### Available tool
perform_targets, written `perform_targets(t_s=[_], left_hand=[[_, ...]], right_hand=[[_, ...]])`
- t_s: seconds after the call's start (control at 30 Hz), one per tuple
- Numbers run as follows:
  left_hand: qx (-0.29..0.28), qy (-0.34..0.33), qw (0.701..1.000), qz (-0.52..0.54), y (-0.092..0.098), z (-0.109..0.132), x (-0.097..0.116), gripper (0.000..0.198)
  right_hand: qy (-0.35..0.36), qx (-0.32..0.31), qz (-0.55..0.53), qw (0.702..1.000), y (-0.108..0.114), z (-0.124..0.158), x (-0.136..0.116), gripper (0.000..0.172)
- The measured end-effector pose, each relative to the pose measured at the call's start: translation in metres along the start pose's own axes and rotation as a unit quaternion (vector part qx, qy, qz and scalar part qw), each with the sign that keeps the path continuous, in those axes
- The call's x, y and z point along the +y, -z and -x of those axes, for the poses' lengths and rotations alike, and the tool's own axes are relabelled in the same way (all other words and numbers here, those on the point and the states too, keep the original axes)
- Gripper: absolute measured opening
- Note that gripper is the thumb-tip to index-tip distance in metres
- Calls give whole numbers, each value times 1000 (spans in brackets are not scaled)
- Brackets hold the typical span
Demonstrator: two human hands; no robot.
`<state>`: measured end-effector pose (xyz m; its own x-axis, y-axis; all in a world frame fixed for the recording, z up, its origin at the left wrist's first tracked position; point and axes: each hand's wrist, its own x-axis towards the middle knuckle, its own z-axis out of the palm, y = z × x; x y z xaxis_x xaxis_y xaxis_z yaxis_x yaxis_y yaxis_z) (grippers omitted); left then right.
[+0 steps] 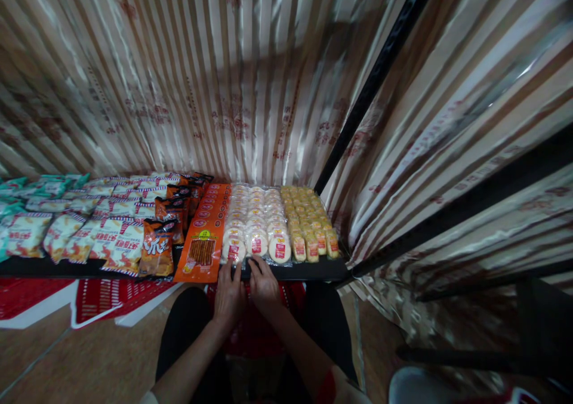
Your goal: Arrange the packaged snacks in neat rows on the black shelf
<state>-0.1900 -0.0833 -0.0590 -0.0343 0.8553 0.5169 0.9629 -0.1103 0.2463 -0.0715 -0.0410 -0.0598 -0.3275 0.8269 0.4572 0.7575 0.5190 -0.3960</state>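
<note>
Round white crackers in clear wrappers with red labels (256, 243) lie in three rows on a black shelf (313, 273). My left hand (230, 296) is at the shelf's front edge, its fingers stretched forward to the lower edge of the front cracker pack in the left row. Close beside it, my right hand (265, 286) has its fingers apart, their tips near the front pack of the middle row. Neither hand visibly holds a pack. Left of the crackers lies a long orange snack bag (203, 237) with brown sticks pictured on it.
Small yellow biscuit packs (308, 219) stand right of the crackers. Further left are orange-brown snack bags (156, 249), white snack bags (123, 243) and teal bags (54, 183). Striped curtain (250, 93) hangs behind, with a black post (358, 117). Red baskets (102, 299) sit below.
</note>
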Motion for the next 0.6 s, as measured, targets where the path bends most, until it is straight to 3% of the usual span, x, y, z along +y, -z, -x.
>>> perform_targets(t_s=[0.33, 0.47, 0.6], left_hand=[[-2, 8, 1000, 18, 3, 0, 1, 43], [1, 21, 999, 36, 5, 1, 3, 44], [-7, 29, 999, 39, 6, -3, 6, 42]], right_hand=[[2, 27, -14, 1000, 23, 1, 1, 44], [-51, 64, 40, 996, 32, 4, 8, 45], [-83, 60, 60, 993, 31, 4, 16, 44]])
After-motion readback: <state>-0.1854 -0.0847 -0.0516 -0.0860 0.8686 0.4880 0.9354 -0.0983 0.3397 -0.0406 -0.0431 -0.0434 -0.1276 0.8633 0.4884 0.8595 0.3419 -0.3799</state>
